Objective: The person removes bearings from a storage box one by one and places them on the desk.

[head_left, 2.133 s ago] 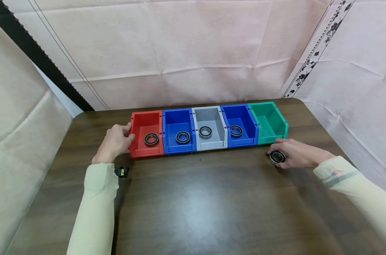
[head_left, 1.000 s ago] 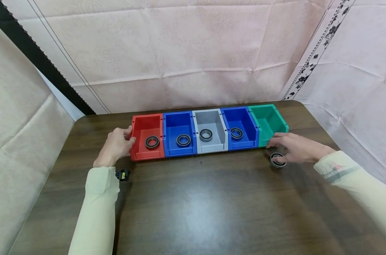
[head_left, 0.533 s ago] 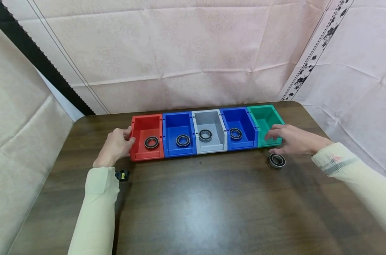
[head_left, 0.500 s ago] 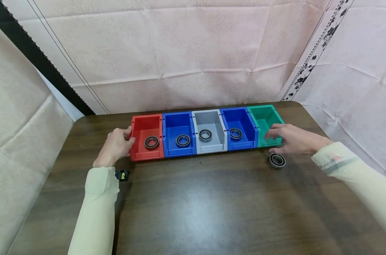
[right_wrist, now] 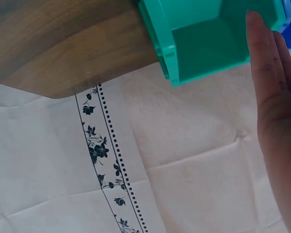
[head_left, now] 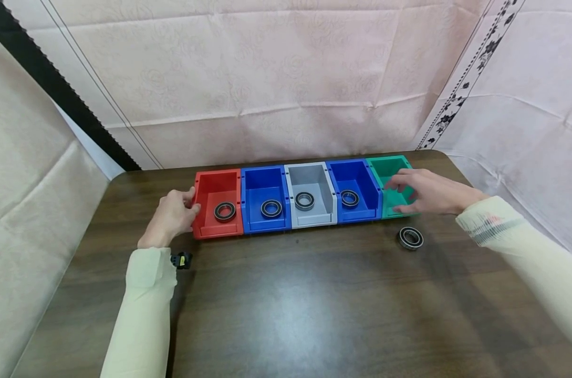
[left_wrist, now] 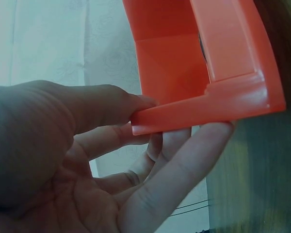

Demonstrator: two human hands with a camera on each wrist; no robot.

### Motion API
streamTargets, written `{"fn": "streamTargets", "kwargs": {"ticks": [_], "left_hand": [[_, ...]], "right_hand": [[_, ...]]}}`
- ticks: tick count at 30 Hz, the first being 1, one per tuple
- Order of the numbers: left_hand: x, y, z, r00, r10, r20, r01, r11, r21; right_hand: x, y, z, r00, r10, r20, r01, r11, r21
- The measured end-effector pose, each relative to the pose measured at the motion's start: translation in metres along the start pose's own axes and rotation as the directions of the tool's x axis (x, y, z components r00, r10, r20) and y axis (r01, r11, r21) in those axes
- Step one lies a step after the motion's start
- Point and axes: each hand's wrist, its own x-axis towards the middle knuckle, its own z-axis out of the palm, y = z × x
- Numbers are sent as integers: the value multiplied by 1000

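Note:
My left hand (head_left: 169, 218) pinches the left side wall of a red storage bin (head_left: 218, 184); in the left wrist view the thumb lies on the rim and the fingers (left_wrist: 184, 170) are on the outer side. My right hand (head_left: 432, 193) hovers over the green bin (head_left: 390, 167), thumb and fingers apart, holding nothing. In the right wrist view its fingers extend in front of the green bin (right_wrist: 208, 48). A ball bearing (head_left: 411, 238) lies flat on the table in front of the green bin, apart from the hand.
Between red and green stand a blue bin (head_left: 263, 181), a grey bin (head_left: 309, 176) and another blue bin (head_left: 353, 176), joined in a row. Single bearings lie in the red bin (head_left: 225, 211) and these three. Cloth (head_left: 267, 79) hangs behind the brown table (head_left: 286, 294).
My right hand has let go of the bearing in front of the green bin and moved up and left over that bin. The left hand keeps its hold on the red bin.

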Motion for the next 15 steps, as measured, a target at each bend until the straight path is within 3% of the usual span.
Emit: {"fn": "streamTargets", "kwargs": {"ticks": [15], "left_hand": [[0,-1,0,1000,1,-3,-1,1000,-8]], "right_hand": [[18,-8,-5,998,38,57,-39,999,10]]}}
